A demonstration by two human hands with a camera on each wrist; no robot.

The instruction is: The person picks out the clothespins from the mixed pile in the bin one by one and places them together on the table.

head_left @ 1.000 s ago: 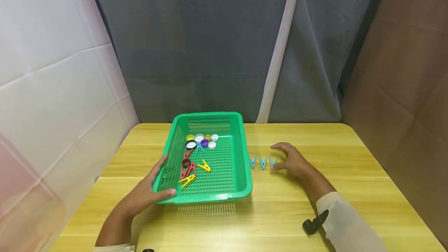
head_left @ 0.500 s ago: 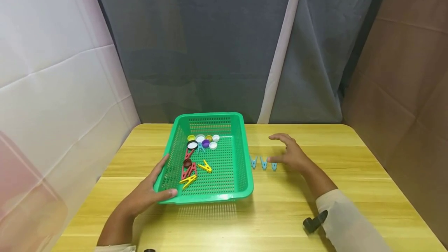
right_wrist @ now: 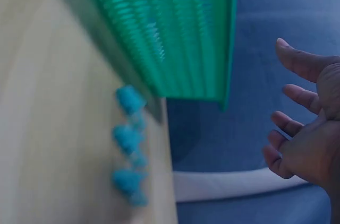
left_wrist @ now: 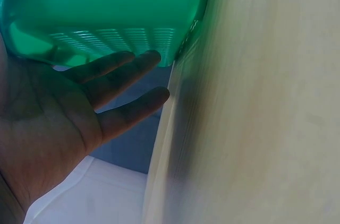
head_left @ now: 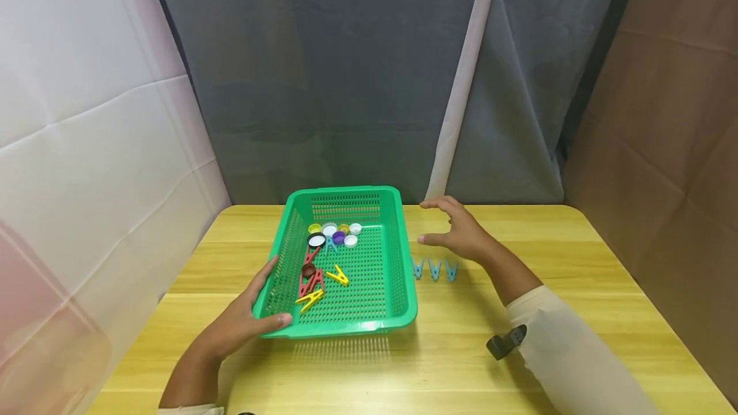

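Note:
My left hand (head_left: 237, 319) holds the green plastic basket (head_left: 369, 325) at its near left corner, thumb over the rim and fingers along the outer side wall. In the left wrist view those fingers (left_wrist: 127, 78) are spread beside the slotted wall. Inside the basket lie red clothespins (head_left: 311, 282), yellow clothespins (head_left: 337, 275), a blue clothespin (head_left: 330, 245) and several bottle caps (head_left: 339, 237). My right hand (head_left: 464, 232), thumb and fingers apart with nothing between them, hovers right of the basket. Three light blue clothespins (head_left: 435, 270) stand in a row on the table below it.
The wooden table (head_left: 519, 351) reaches back to a grey curtain (head_left: 346, 82) with a pale pole (head_left: 464, 75). A white cloth wall (head_left: 104, 146) stands on the left and a brown one (head_left: 663, 114) on the right.
My right hand has moved up and left, away from the row of blue clothespins, which now shows fully. The left hand and the basket have hardly moved.

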